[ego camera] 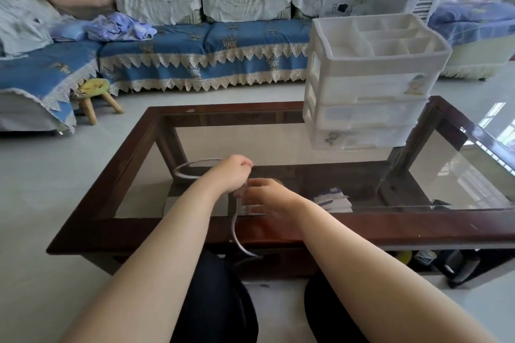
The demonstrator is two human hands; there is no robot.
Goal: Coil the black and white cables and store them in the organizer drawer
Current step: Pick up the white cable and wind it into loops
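Both hands, left (232, 172) and right (267, 195), pinch white cable (235, 231) over glass table (348, 228).

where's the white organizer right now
In the head view the white organizer stands on the glass table's far right corner, beyond both hands, in front of the blue sofa.

Glossy wood-framed glass table (278, 231)

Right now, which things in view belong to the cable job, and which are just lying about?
Job: white cable, left hand, right hand, organizer.
Lying about: small stool, papers under the glass, crumpled cloth on the sofa.
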